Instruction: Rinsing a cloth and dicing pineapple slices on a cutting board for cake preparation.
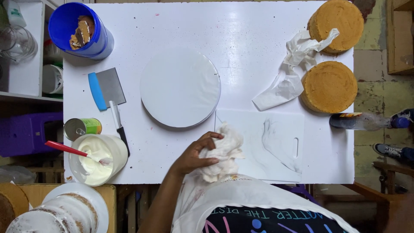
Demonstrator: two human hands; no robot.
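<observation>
Wiping hands at a cake-assembly table (pixel 241 26)

Round white turntable (pixel 180 87) stands bare at centre; cutting board (pixel 258 146) just beside it, smeared; two sponge layers (pixel 330 86) uniced at the far right edge; frosting bowl (pixel 98 159) full. Left hand (pixel 196 153) clamped on crumpled cloth (pixel 224 153) over the near edge; right hand hidden

White surface (pixel 241 34); white round board (pixel 180 88); white crumpled cloth (pixel 224 151). Blue bucket (pixel 71 21). Scraper (pixel 108 88) grey, blue handle. Two golden-brown sponge cakes (pixel 330 86). Cream bowl (pixel 101 162) white, spatula (pixel 67 149) red. Tin (pixel 82 127) green-labelled. Marbled white cutting board (pixel 267 146).
</observation>
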